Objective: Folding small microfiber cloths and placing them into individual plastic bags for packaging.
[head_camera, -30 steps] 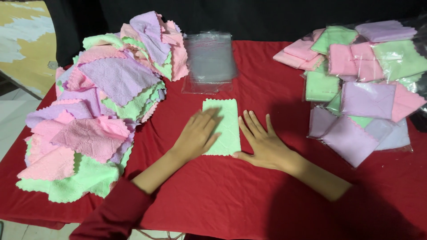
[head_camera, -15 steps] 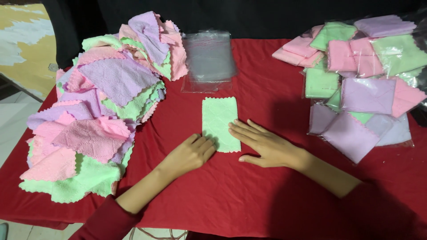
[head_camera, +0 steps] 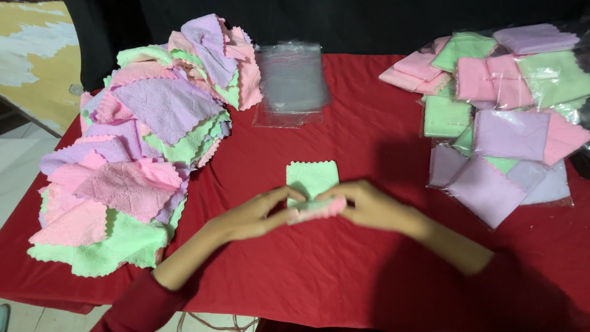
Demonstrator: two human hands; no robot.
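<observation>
Nearest the viewer, two forearms in dark red sleeves are extended over a red tablecloth point(head_camera: 319, 276). The left hand point(head_camera: 255, 215) and the right hand point(head_camera: 369, 206) are brought together at the centre of the table, fingers curled narrow, each pinching one end of the near edge of a light green cloth point(head_camera: 312, 184). That near edge is lifted and turned up off the table, so that its underside is seen as a blurred pale strip between the fingertips; the far half of the cloth lies flat on the tablecloth, its zigzag-cut edge visible along the top.

To the left, a large loose heap of unfolded cloths point(head_camera: 141, 141) in pink, lilac and light green, all with zigzag edges, is spread from the near left corner toward the far side of the table. To the right, well apart from the hands, a pile of packed cloths point(head_camera: 498, 117) is shown: folded squares of the same three colours, each sealed in a clear glossy bag, lying overlapped at various angles.

Farther back, between the two piles, a flat stack of empty transparent bags point(head_camera: 290, 83) rests near the far table edge. Behind the table a black backdrop point(head_camera: 369, 24) is seen; at far left, a yellow and white patterned surface point(head_camera: 37, 55).
</observation>
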